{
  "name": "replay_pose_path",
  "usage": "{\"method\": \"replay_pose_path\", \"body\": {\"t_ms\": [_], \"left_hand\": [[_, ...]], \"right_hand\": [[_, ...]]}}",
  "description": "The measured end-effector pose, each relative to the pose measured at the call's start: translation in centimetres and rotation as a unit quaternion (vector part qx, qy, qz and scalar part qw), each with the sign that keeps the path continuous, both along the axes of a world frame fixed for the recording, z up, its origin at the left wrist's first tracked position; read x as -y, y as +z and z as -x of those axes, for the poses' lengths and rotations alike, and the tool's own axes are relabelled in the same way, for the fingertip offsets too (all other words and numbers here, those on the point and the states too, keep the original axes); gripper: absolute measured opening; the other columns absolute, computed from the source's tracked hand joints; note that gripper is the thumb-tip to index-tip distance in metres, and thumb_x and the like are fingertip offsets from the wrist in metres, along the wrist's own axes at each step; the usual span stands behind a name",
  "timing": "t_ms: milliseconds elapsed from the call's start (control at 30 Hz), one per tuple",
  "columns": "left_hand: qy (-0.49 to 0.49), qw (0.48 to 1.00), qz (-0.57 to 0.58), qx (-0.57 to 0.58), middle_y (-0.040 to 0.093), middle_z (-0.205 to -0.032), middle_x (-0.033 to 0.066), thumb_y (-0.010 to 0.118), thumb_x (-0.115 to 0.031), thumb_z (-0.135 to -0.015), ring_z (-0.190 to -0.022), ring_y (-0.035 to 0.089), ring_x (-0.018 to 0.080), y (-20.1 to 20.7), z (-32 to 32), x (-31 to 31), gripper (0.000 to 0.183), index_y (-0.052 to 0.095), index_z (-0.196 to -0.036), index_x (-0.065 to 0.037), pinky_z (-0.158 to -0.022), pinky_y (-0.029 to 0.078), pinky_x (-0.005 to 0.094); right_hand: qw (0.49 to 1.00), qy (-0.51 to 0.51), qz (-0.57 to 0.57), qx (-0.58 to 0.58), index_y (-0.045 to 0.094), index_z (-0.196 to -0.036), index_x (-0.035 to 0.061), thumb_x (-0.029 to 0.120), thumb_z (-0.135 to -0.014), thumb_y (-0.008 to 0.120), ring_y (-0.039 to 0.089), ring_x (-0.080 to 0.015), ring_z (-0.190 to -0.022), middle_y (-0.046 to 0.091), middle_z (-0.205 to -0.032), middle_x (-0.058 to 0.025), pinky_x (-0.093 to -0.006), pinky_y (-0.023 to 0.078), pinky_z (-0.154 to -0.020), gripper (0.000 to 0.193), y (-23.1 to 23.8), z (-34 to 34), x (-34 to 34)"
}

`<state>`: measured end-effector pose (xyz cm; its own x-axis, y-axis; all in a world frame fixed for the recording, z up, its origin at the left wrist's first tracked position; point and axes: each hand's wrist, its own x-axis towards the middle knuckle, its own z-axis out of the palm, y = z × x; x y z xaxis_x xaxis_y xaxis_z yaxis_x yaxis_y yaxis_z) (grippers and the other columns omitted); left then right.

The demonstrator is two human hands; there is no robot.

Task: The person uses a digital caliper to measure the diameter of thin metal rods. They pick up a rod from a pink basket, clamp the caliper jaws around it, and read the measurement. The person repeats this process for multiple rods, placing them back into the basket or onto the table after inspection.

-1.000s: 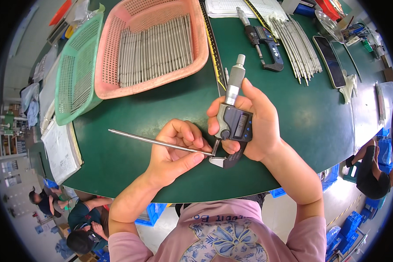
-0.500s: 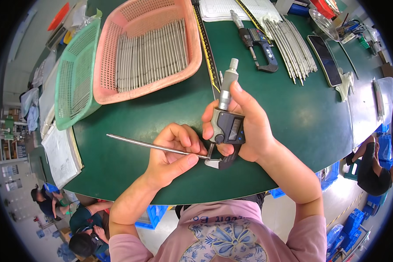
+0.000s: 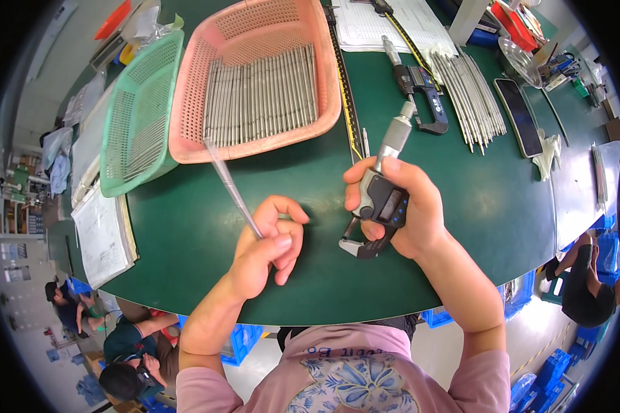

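Pinched between thumb and fingers, a thin metal rod (image 3: pixel 233 189) rises from my left hand (image 3: pixel 265 248) toward the near rim of the pink basket (image 3: pixel 269 148), slightly blurred. My right hand (image 3: pixel 420 210) is wrapped round a digital micrometer (image 3: pixel 384 199), its thimble pointing away from me and its frame toward me. Nothing sits between the micrometer's jaws. Inside the pink basket lie many similar metal rods (image 3: pixel 262 93) side by side.
Left of the pink basket is a green basket (image 3: pixel 134 117) with rods. Behind my right hand lie a second micrometer (image 3: pixel 427 103), a row of rods (image 3: pixel 468 100), a phone (image 3: pixel 518 117) and calipers (image 3: pixel 348 96). Papers (image 3: pixel 103 241) sit at the left edge. Other people are around.
The rod has left the micrometer's jaws and swung upright, toward the pink basket. My hands have moved apart, the right one with the micrometer shifting right.
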<state>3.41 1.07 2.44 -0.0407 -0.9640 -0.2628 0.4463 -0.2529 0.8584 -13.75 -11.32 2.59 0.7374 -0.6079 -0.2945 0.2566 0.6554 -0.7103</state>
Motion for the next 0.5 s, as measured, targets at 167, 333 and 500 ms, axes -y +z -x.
{"method": "replay_pose_path", "body": {"t_ms": [167,333,500], "left_hand": [[-0.051,0.987,0.031,0.149,0.037,-0.054,-0.0024,0.053,-0.031,-0.077,-0.043,0.029,0.0034,-0.7,0.9,-0.2,0.034,0.046,-0.089,0.001,-0.039,0.019,0.0179],[-0.103,0.981,-0.035,0.161,0.036,-0.058,-0.0042,0.054,-0.031,-0.077,-0.049,0.029,0.0027,-0.1,0.7,-0.1,0.034,0.049,-0.084,0.001,-0.043,0.020,0.0191],[-0.135,0.977,-0.061,0.151,0.042,-0.065,-0.0035,0.051,-0.021,-0.080,-0.060,0.036,0.0046,0.4,0.1,0.1,0.018,0.051,-0.085,-0.003,-0.053,0.030,0.0206]], "right_hand": [[0.989,-0.099,0.111,-0.022,0.056,-0.093,0.0006,0.014,-0.076,0.064,0.047,-0.0068,-0.046,0.060,-0.071,-0.0071,-0.0195,0.037,-0.042,0.023,0.1,0.0,-0.1],[0.983,-0.133,0.126,-0.002,0.055,-0.092,0.0000,0.008,-0.075,0.063,0.048,-0.0072,-0.046,0.059,-0.071,-0.0065,-0.0198,0.038,-0.043,0.020,0.1,0.1,0.2],[0.985,-0.121,0.123,0.011,0.055,-0.089,0.0003,0.005,-0.074,0.062,0.048,-0.0067,-0.047,0.058,-0.070,-0.0056,-0.0195,0.038,-0.043,0.017,-0.1,0.3,0.3]]}}
